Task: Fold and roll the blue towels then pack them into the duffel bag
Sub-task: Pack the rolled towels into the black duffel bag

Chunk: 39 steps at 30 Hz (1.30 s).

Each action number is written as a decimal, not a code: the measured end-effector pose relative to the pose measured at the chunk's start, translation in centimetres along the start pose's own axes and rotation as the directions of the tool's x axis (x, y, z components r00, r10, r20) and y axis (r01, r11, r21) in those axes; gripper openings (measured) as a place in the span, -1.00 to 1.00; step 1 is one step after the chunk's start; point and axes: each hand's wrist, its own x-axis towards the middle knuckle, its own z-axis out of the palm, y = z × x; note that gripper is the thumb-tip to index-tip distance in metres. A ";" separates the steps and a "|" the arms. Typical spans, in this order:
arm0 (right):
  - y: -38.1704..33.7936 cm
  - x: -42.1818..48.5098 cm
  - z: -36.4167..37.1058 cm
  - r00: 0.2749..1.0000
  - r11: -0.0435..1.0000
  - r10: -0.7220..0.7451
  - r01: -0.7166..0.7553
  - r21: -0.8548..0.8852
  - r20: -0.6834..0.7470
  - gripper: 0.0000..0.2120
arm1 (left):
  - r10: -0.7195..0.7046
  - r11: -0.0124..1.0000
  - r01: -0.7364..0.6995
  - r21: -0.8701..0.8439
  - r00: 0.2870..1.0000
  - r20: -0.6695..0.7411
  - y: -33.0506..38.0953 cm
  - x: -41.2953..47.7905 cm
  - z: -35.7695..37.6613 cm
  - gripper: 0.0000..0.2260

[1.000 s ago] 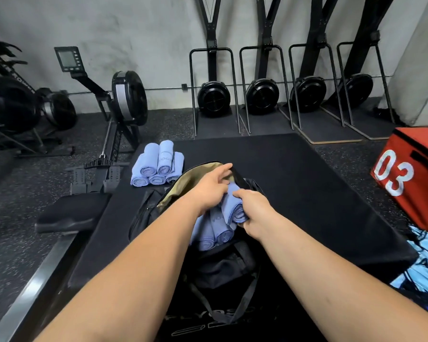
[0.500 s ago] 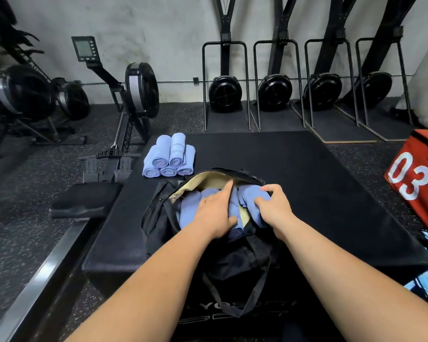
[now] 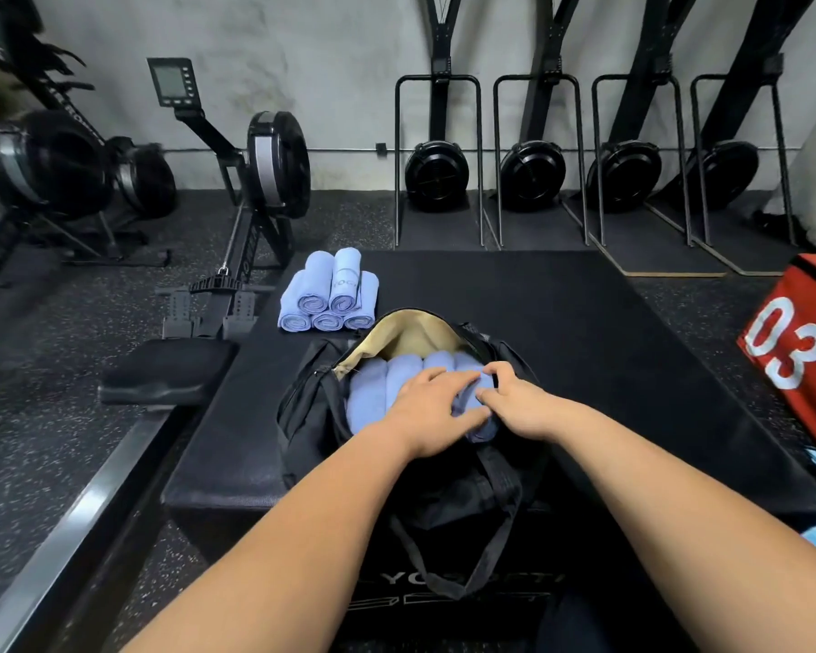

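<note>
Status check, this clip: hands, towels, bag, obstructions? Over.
Left hand pressing, right hand pinching rightmost towel roll in open duffel bag. Other rolls packed alongside; five-roll stack unpacked on mat. Nothing blocking bag mouth.

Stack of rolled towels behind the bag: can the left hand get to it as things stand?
Probably yes. The stack of rolled towels lies uncovered on the mat just beyond the duffel bag; nothing stands between it and the left hand.
</note>
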 end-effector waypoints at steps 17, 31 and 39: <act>3.3 -2.9 -3.8 0.926 0.898 -0.352 0.294 -0.326 -0.136 -0.74 | 0.013 0.978 -0.046 0.202 0.987 0.163 0.7 1.2 -1.2 -0.45; -2.2 -1.8 -2.8 0.872 0.821 -0.466 0.365 -0.439 -0.148 -0.72 | -0.031 0.785 0.003 0.619 0.999 0.035 -2.4 -4.7 -7.6 -0.55; -3.0 0.3 0.1 0.907 0.794 -0.420 0.387 -0.468 0.038 -0.34 | -0.189 0.806 0.230 0.545 0.973 -0.131 -5.9 -6.7 -9.7 -0.49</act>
